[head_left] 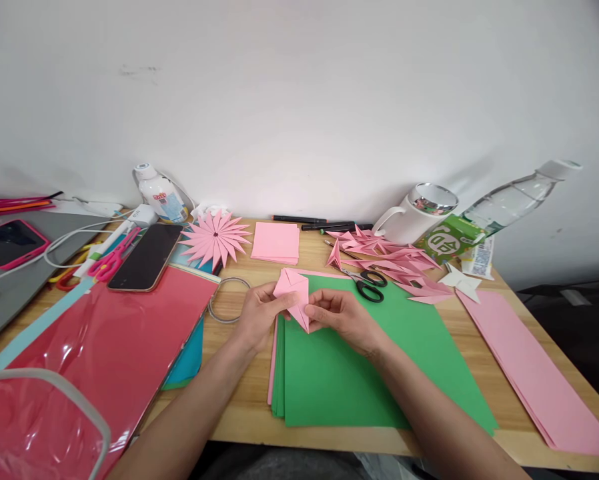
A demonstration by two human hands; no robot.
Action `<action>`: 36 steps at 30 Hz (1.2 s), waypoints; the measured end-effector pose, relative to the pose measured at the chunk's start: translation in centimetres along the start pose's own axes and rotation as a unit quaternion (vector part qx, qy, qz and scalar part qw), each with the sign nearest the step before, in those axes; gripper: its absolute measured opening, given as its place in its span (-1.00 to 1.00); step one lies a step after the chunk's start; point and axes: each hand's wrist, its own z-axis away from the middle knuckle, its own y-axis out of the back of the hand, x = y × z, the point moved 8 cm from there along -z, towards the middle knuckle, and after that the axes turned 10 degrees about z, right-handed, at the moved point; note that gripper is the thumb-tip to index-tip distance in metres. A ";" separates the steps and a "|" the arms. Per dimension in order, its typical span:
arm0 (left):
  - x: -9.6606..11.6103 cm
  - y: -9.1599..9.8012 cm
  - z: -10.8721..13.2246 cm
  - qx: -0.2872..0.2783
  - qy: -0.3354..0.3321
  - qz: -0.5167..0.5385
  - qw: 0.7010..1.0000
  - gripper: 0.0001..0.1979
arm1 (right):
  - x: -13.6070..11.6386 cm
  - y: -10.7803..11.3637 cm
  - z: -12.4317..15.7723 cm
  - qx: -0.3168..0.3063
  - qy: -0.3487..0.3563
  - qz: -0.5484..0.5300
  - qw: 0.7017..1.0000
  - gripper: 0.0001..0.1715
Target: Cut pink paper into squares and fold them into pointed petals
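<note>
A partly folded piece of pink paper (293, 288) with crease lines is held up between both hands. My left hand (263, 308) pinches its left side, thumb on the front face. At its lower right edge, my right hand (337, 313) grips with thumb and curled fingers. Beneath them lies a stack of green paper (369, 373), with pink sheets showing at its edge. Just beyond the right hand, black-handled scissors (371, 287) rest near the top of the stack. A roll of tape (229, 300) lies beside the left hand.
Behind are a pink folded-paper star (216, 235), square pink sheets (276, 241) and pink folded pieces (394, 260). A white mug (417, 212) and clear bottle (517, 197) stand back right. Pink strips (534, 373) lie right; a phone (147, 257) and red plastic-covered folder (104, 333) left.
</note>
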 end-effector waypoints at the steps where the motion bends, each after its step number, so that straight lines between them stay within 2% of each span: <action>1: 0.0 0.1 0.0 0.009 -0.002 0.008 1.000 -0.79 | 0.1 -0.2 0.0 -0.008 -0.007 0.011 1.000 -0.67; 4: 0.0 0.4 -0.1 0.025 -0.007 0.026 0.999 -0.77 | -0.2 -0.4 0.2 -0.005 0.013 0.051 0.999 -0.63; 9: -0.5 0.7 -0.2 0.039 0.001 0.045 0.998 -0.76 | -1.6 0.0 0.8 0.068 0.105 0.152 0.980 -0.65; 16: 0.6 0.9 -0.2 0.033 -0.062 0.008 0.998 -0.80 | -0.1 -1.2 0.0 -0.014 0.043 0.096 0.994 -0.50; 20: 0.6 1.0 0.0 0.036 -0.080 -0.045 0.995 -0.80 | 0.2 -1.4 0.1 -0.023 0.028 0.076 0.996 -0.46; 23: 0.4 0.9 0.0 0.042 -0.074 -0.050 0.995 -0.79 | 0.4 -1.6 0.2 -0.018 0.035 0.084 0.996 -0.55; 26: -0.1 0.7 0.0 0.052 -0.034 -0.002 0.998 -0.76 | 0.3 -1.8 0.4 -0.015 0.060 0.103 0.993 -0.62; 32: -2.2 -0.1 0.1 0.045 0.129 0.130 0.982 -0.73 | -0.9 -1.9 0.9 -0.026 0.116 0.128 0.985 -0.70; 36: -2.1 0.2 0.1 0.044 0.136 0.133 0.981 -0.72 | -0.9 -2.4 0.8 -0.066 0.104 0.079 0.989 -0.70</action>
